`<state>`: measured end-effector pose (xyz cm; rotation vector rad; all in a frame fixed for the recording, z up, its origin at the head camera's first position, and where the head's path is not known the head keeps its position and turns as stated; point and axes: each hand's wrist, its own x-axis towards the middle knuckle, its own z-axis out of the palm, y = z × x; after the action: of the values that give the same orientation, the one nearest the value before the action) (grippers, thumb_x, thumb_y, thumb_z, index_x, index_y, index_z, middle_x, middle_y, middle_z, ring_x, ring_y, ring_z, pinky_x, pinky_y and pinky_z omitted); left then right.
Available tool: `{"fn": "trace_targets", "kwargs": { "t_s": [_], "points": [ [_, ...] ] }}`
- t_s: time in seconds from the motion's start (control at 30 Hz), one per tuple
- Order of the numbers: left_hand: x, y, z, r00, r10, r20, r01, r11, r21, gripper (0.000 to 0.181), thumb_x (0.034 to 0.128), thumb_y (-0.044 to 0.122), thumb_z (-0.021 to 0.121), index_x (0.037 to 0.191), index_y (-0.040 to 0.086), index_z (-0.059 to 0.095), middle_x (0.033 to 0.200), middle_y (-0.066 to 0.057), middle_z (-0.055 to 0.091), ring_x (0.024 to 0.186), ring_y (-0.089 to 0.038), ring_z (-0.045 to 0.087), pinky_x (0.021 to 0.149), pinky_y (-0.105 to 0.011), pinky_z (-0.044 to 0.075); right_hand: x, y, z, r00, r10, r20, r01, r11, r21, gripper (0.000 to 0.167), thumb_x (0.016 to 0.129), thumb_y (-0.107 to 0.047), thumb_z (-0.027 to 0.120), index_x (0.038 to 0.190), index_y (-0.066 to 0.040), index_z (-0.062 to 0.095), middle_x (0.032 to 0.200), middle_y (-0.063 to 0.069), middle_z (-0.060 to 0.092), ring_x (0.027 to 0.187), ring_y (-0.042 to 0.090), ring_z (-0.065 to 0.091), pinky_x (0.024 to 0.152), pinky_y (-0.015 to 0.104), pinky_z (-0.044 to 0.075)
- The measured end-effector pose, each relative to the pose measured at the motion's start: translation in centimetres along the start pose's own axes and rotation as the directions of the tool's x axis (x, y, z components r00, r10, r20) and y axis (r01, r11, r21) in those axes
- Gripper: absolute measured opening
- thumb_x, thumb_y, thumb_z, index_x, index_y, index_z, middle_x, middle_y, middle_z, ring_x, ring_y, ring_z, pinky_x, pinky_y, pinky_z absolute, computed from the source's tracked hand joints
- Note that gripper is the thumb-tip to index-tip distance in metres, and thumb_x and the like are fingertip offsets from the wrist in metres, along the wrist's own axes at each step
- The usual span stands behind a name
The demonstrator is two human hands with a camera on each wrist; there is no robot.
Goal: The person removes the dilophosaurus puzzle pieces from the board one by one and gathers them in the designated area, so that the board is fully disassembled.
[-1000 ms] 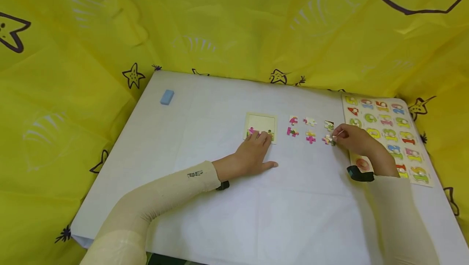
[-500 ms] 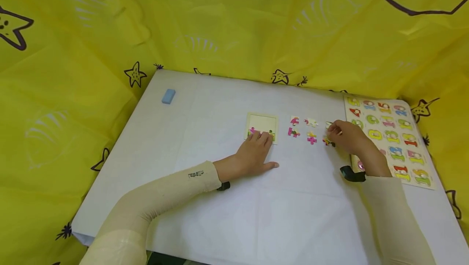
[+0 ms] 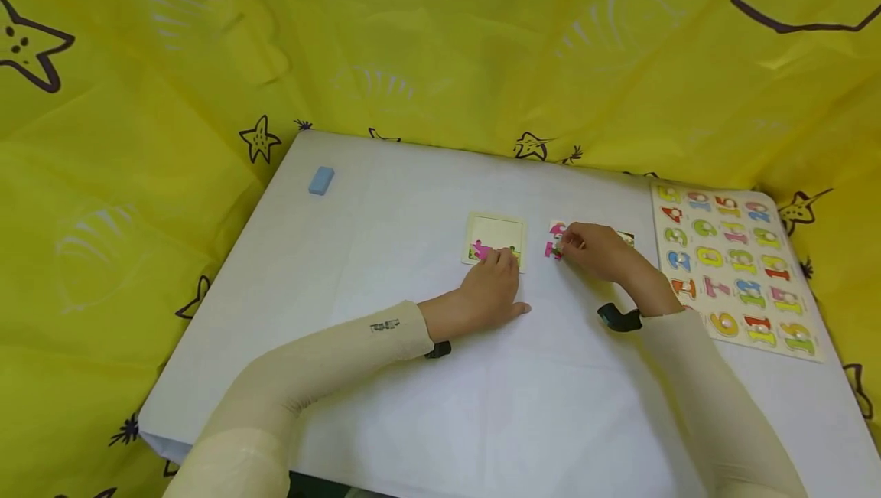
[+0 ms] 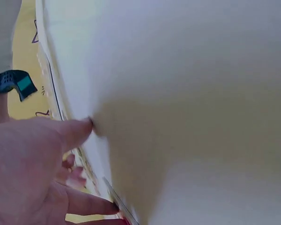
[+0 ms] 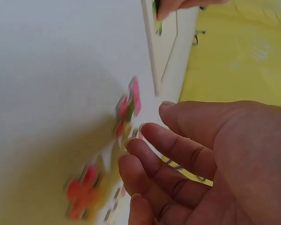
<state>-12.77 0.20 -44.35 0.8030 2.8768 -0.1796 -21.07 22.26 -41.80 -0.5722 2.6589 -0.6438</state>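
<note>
My left hand (image 3: 490, 295) rests its fingertips on the near side of a small square puzzle tray (image 3: 497, 216), thumb stretched out to the side. Pink and green jigsaw pieces (image 3: 479, 251) lie along the tray's near edge, partly under those fingers. Right of the tray, my right hand (image 3: 597, 250) hovers over loose jigsaw pieces. Pink pieces (image 3: 553, 249) show beside its fingertips, and a dark-and-white piece (image 3: 626, 238) behind it; it hides others. In the right wrist view its fingers curve loosely, apart from the thumb, with nothing between them; an orange-red piece (image 5: 82, 194) lies below, blurred.
A number board (image 3: 690, 244) with colourful numerals lies at the table's right side. A small blue block (image 3: 321, 180) sits at the far left of the white table (image 3: 406, 184). Yellow patterned sheeting (image 3: 413, 39) stands behind and at the sides.
My right hand has moved left from the rightmost loose pieces to the pink ones nearer the tray. The left hand stays at the tray, its fingers slightly more bent.
</note>
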Motion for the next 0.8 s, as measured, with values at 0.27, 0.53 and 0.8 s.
{"fn": "trace_targets", "kwargs": {
  "t_s": [0.27,0.53,0.8],
  "points": [
    [0.6,0.7,-0.7,0.999,-0.044,0.022,0.043,0.999,0.024,0.069,0.1045,0.059,0.056,0.142,0.0,0.064,0.136,-0.013,0.058,0.12,-0.023,0.058,0.096,-0.027,0.057,2.9,-3.9,1.5,0.993,-0.114,-0.001,0.114,0.992,-0.048,0.018,0.104,-0.017,0.065,0.104,0.001,0.068,0.095,0.013,0.07,0.087,0.028,0.063,0.083,0.047,0.052],
    [0.6,1.1,-0.8,0.996,0.002,-0.086,0.009,0.992,0.126,0.051,0.1076,0.041,0.057,0.123,-0.005,0.073,0.126,-0.023,0.068,0.112,-0.029,0.07,0.09,-0.034,0.062,6.2,-8.1,2.7,0.98,-0.18,0.079,0.187,0.978,-0.097,0.019,0.1,-0.018,0.072,0.105,0.0,0.073,0.106,0.016,0.073,0.102,0.033,0.066,0.094,0.049,0.053],
    [0.3,0.7,-0.2,0.989,0.038,-0.142,-0.025,0.995,0.092,0.033,0.1013,0.035,0.064,0.092,0.007,0.079,0.105,-0.007,0.072,0.093,-0.021,0.069,0.09,-0.035,0.055,7.8,-10.3,3.4,0.97,-0.171,0.175,0.195,0.972,-0.132,0.014,0.098,-0.017,0.076,0.097,-0.004,0.073,0.097,0.011,0.067,0.089,0.025,0.06,0.083,0.04,0.051]
  ]
}}
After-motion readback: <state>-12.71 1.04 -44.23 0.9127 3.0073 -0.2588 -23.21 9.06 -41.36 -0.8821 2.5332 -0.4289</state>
